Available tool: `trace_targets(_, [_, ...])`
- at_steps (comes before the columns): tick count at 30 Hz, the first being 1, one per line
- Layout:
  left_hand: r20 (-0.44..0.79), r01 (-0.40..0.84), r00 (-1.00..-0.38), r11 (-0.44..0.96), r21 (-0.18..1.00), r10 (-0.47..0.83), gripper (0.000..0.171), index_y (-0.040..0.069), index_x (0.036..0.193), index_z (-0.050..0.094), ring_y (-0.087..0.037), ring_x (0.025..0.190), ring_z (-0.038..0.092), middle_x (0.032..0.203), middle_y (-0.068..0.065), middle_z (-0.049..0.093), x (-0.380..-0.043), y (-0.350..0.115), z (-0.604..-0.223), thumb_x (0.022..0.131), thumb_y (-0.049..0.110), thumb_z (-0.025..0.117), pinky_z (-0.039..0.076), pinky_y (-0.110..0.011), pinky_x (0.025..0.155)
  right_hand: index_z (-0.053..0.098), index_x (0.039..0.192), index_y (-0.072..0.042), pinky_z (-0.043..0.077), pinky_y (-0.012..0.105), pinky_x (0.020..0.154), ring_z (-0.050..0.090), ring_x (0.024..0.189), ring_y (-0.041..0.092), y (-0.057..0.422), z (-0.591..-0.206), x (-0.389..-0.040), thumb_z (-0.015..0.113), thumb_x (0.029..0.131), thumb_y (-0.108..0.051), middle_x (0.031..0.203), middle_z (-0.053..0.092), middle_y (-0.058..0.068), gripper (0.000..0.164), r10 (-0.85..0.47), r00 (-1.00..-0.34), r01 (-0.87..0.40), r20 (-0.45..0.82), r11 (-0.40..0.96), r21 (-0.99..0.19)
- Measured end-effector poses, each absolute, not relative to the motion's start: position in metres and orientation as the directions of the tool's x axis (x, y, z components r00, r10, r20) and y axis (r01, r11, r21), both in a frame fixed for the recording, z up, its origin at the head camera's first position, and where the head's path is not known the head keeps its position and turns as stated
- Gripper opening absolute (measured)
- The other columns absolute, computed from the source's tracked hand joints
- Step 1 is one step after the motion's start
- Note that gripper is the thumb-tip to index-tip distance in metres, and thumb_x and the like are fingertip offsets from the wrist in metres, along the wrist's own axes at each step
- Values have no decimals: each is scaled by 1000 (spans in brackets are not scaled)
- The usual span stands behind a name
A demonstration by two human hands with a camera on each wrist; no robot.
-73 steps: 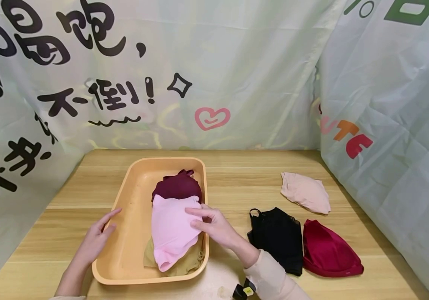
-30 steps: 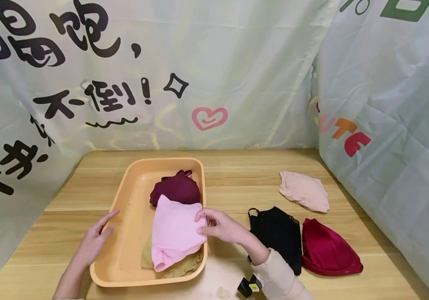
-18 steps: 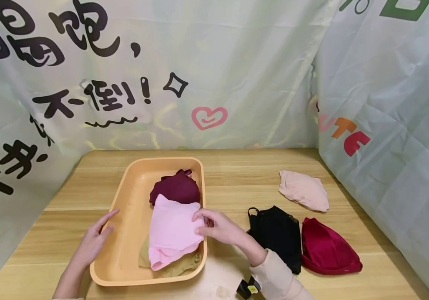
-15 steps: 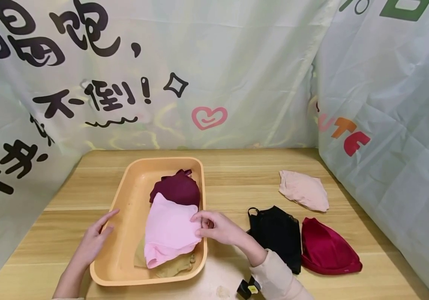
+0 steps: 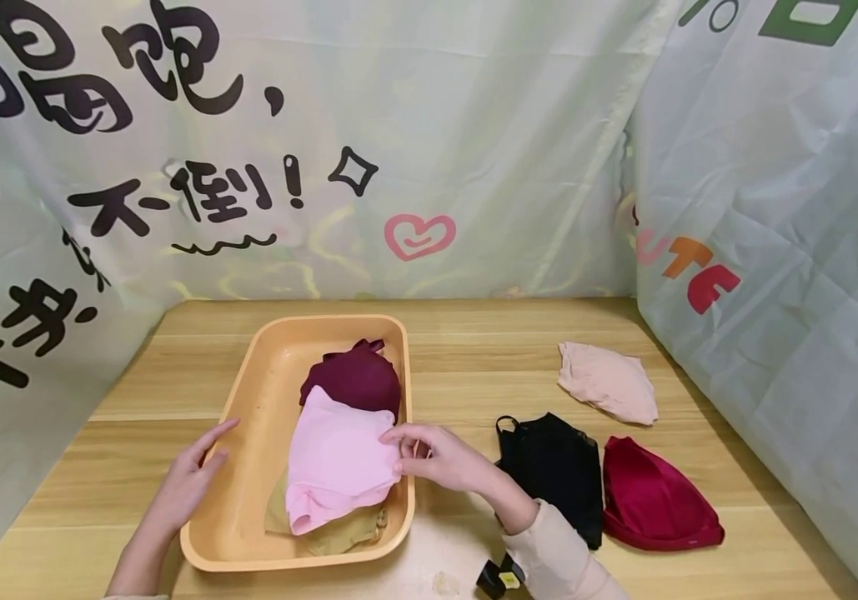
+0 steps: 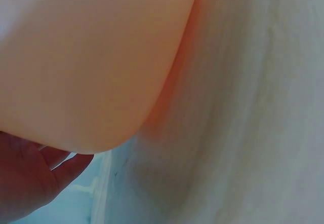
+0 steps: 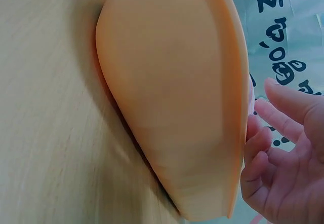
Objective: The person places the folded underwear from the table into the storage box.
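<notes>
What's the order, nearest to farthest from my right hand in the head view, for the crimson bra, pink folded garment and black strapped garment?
1. Pink folded garment: in the tray, at the fingers of the right hand.
2. Black strapped garment: on the tabletop, to the hand's right.
3. Crimson bra: farther right, just past the black one.
</notes>
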State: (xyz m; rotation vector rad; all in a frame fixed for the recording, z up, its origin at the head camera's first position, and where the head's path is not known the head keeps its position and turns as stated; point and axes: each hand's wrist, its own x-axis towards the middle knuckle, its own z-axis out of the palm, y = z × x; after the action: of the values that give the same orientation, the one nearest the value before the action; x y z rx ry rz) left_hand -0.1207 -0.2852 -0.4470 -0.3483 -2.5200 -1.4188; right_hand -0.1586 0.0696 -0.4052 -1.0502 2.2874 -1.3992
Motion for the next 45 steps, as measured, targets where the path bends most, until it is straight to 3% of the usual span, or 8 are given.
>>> trace_targets(7, [317, 318, -944, 503, 804, 90, 35, -8, 127, 44, 22, 114, 25, 121, 34, 37, -121, -285, -449, 95, 4, 42, 21, 2, 89, 59, 115, 0, 44, 19, 62, 47, 70, 4, 74, -397, -156, 60, 86, -9, 81, 55, 2, 31, -674, -726, -423, 138, 280, -862])
trace_targets(16, [291, 291, -953, 518, 804, 84, 36, -5, 130, 44, 14, 119, 24, 127, 21, 39, -120, -285, -447, 96, 8, 42, 21, 1, 90, 56, 120, 0, 45, 22, 62, 48, 69, 8, 83, -395, -159, 58, 88, -15, 83, 55, 3, 35, -639, -755, -429, 147, 311, -848])
trace_targets(24, [305, 306, -948, 510, 804, 89, 36, -8, 128, 44, 19, 115, 24, 122, 30, 36, -120, -285, -448, 95, 5, 42, 21, 2, 90, 53, 122, 3, 45, 23, 64, 49, 70, 9, 91, -391, -163, 56, 90, -15, 84, 55, 4, 37, -613, -776, -431, 149, 343, -834])
trace_targets(45, [324, 327, -941, 496, 805, 94, 35, -9, 127, 44, 21, 115, 24, 122, 33, 36, -121, -285, -449, 95, 4, 42, 21, 2, 90, 55, 120, -1, 40, 21, 52, 46, 62, 8, 113, -391, -176, 55, 91, -17, 81, 55, 5, 33, -509, -848, -393, 147, 417, -820])
